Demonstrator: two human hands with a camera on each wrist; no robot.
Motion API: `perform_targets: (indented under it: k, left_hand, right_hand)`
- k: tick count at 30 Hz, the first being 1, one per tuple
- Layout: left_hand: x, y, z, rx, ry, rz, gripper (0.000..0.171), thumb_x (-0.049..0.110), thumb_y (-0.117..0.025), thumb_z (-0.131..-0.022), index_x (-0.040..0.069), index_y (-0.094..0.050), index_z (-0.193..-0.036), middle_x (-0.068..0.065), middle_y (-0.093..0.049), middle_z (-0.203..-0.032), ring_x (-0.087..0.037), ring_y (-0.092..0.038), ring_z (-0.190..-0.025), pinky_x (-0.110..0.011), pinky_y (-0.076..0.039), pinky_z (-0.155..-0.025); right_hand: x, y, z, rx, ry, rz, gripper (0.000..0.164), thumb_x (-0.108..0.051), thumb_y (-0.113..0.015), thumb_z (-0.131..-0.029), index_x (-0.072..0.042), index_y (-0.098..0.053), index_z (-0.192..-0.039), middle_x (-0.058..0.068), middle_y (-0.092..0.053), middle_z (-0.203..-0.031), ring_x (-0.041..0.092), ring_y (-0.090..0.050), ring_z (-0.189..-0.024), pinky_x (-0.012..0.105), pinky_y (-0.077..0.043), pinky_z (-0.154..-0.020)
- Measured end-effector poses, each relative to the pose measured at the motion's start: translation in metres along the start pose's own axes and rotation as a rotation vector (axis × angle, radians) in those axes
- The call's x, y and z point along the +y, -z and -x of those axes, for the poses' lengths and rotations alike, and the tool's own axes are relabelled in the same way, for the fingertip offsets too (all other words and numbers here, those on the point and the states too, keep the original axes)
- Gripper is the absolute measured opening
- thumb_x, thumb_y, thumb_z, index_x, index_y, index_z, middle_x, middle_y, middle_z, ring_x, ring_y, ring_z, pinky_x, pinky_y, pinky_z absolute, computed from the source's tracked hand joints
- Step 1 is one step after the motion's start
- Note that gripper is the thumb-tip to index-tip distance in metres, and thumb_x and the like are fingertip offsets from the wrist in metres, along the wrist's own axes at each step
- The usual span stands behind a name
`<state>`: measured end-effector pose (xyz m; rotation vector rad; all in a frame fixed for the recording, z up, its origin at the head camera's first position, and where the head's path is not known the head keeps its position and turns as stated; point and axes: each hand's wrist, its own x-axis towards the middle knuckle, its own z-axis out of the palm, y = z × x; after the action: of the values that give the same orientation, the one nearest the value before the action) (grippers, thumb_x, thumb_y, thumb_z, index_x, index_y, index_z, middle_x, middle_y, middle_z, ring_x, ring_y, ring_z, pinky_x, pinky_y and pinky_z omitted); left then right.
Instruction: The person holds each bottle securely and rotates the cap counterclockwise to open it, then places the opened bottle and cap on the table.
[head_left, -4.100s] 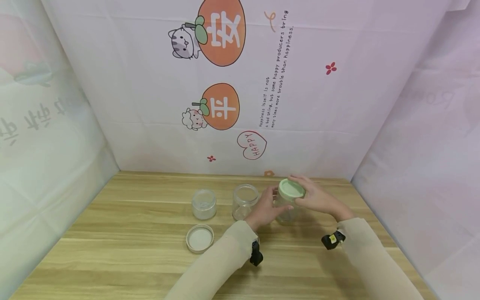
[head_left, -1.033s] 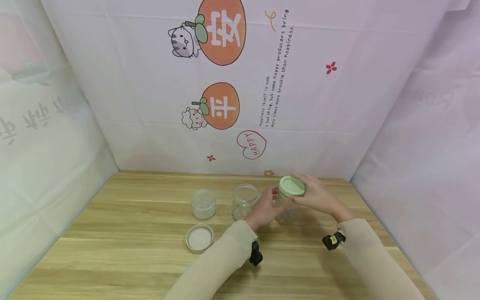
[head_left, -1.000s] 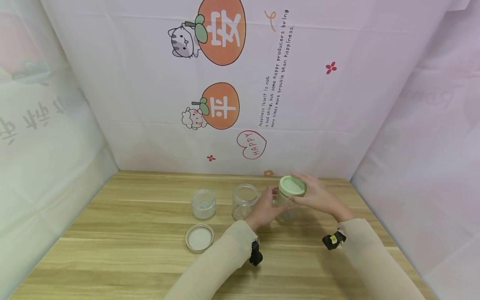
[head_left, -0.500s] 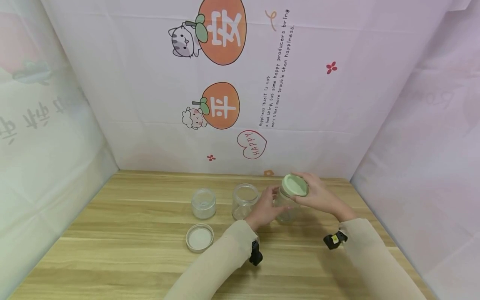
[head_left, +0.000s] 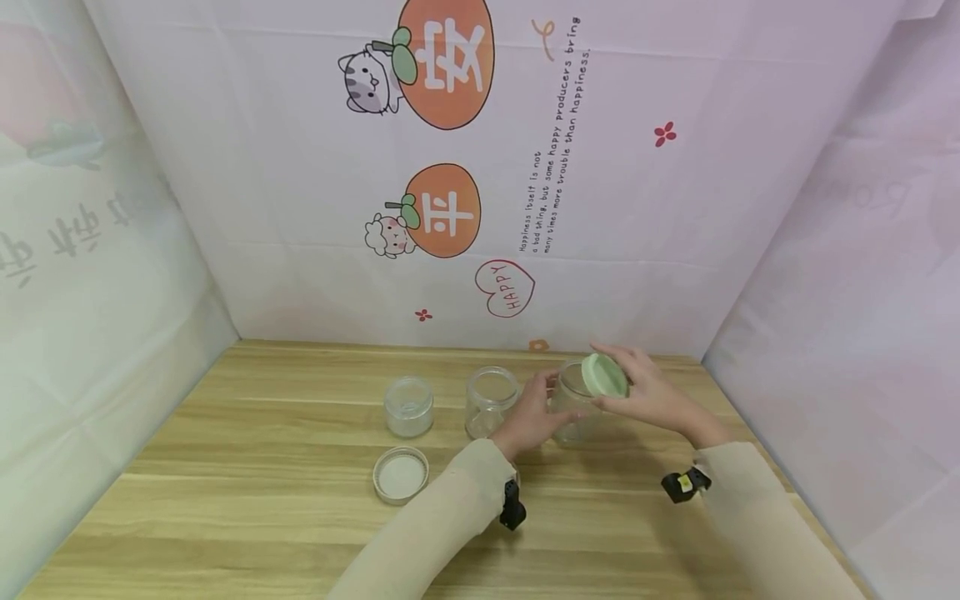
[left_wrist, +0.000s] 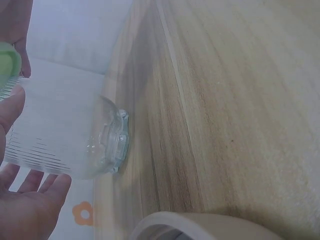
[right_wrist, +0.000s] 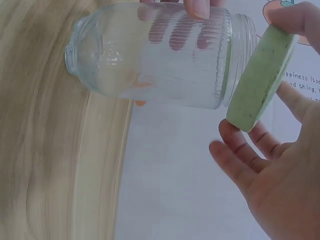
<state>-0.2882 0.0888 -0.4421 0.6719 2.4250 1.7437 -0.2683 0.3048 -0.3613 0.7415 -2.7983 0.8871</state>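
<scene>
A clear glass jar stands at the right of the table, and my left hand grips its side. Ribbed glass and a threaded neck show on the jar in the right wrist view. My right hand pinches a green lid by its edge, thumb on one side and fingers on the other. The lid is tilted and off the thread, its lower edge close to the jar's mouth. Whether lid and glass still touch cannot be told. In the left wrist view the lid is partly cut off.
Left of my left hand stand a lidless glass jar and a shorter glass jar. A pale round lid lies in front of the short jar. A beige rounded rim shows low in the left wrist view. A printed cloth hangs behind the table.
The green lid was level on the jar; it has tipped and shifted right with my right hand, uncovering part of the mouth. My left hand has stayed on the jar.
</scene>
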Motion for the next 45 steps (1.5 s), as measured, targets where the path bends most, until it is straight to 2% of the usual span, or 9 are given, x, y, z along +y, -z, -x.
perform_targets:
  k: [5,9,13,18,26,29,34,39,45]
  left_hand:
    - [0.000,0.001,0.001,-0.008,0.012,-0.001,0.081,0.041,-0.077,-0.089,0.016,-0.034,-0.152,-0.005,-0.042,-0.145,-0.026,-0.047,-0.132,-0.042,-0.046,-0.103]
    - [0.001,0.001,0.002,-0.005,0.023,-0.001,0.082,0.041,-0.077,-0.089,0.015,-0.033,-0.152,-0.006,-0.042,-0.146,-0.026,-0.046,-0.133,-0.041,-0.045,-0.104]
    - [0.001,0.001,0.003,-0.005,0.019,0.000,0.080,0.039,-0.077,-0.089,0.014,-0.033,-0.152,-0.008,-0.042,-0.146,-0.027,-0.046,-0.133,-0.042,-0.044,-0.105]
    - [-0.001,0.001,0.003,-0.018,0.028,0.003,0.081,0.040,-0.076,-0.090,0.014,-0.032,-0.153,-0.007,-0.042,-0.146,-0.027,-0.045,-0.134,-0.043,-0.044,-0.106]
    - [-0.004,-0.001,0.003,-0.027,0.051,-0.006,0.082,0.044,-0.076,-0.089,0.017,-0.031,-0.154,-0.005,-0.040,-0.148,-0.022,-0.043,-0.135,-0.040,-0.043,-0.107]
    - [-0.003,-0.001,0.003,-0.022,0.047,-0.003,0.082,0.043,-0.076,-0.089,0.017,-0.032,-0.153,-0.005,-0.041,-0.148,-0.023,-0.044,-0.135,-0.040,-0.043,-0.107]
    - [-0.003,-0.001,0.002,-0.019,0.037,-0.011,0.081,0.043,-0.076,-0.090,0.017,-0.033,-0.153,-0.005,-0.041,-0.148,-0.022,-0.044,-0.135,-0.039,-0.043,-0.107]
    - [-0.002,0.000,0.002,-0.021,0.028,-0.023,0.081,0.043,-0.075,-0.090,0.016,-0.032,-0.153,-0.006,-0.042,-0.147,-0.023,-0.045,-0.134,-0.039,-0.044,-0.106]
    - [-0.001,0.001,0.001,-0.013,0.016,-0.026,0.080,0.043,-0.075,-0.090,0.016,-0.033,-0.152,-0.006,-0.043,-0.146,-0.024,-0.045,-0.134,-0.040,-0.044,-0.106]
  right_hand:
    - [0.001,0.002,0.006,-0.009,0.001,-0.090,0.075,-0.027,-0.073,-0.094,-0.008,-0.033,-0.154,0.024,-0.038,-0.131,0.036,-0.051,-0.107,0.046,-0.053,-0.084]
    - [0.003,0.002,0.012,-0.020,0.004,-0.181,0.072,-0.019,-0.069,-0.097,-0.004,-0.027,-0.154,0.026,-0.036,-0.133,0.037,-0.056,-0.103,0.040,-0.055,-0.082]
    - [0.003,0.003,0.019,-0.017,0.013,-0.175,0.069,-0.017,-0.066,-0.099,-0.001,-0.027,-0.152,0.022,-0.046,-0.121,0.028,-0.059,-0.095,0.034,-0.055,-0.080]
    - [0.008,0.002,0.028,-0.001,0.011,-0.157,0.064,-0.015,-0.066,-0.098,0.005,-0.031,-0.147,0.016,-0.057,-0.110,0.023,-0.061,-0.091,0.034,-0.056,-0.079]
    - [0.015,-0.001,0.045,-0.056,-0.075,-0.205,0.064,-0.019,-0.068,-0.098,0.004,-0.029,-0.143,0.016,-0.056,-0.111,0.025,-0.059,-0.097,0.035,-0.055,-0.083]
    - [0.016,-0.005,0.051,-0.090,-0.064,-0.227,0.065,-0.019,-0.069,-0.097,0.002,-0.030,-0.145,0.014,-0.057,-0.108,0.026,-0.060,-0.098,0.034,-0.055,-0.083]
    - [0.017,-0.013,0.061,-0.121,-0.039,-0.236,0.062,-0.017,-0.068,-0.097,0.003,-0.034,-0.144,0.010,-0.059,-0.109,0.027,-0.062,-0.099,0.036,-0.055,-0.085]
    - [0.020,-0.022,0.070,-0.165,-0.042,-0.261,0.064,-0.019,-0.070,-0.096,0.008,-0.034,-0.142,0.011,-0.062,-0.112,0.026,-0.064,-0.102,0.034,-0.056,-0.087]
    - [0.027,-0.043,0.075,-0.201,-0.062,-0.268,0.071,-0.027,-0.078,-0.090,0.005,-0.036,-0.139,0.013,-0.060,-0.116,0.024,-0.063,-0.104,0.031,-0.057,-0.086]
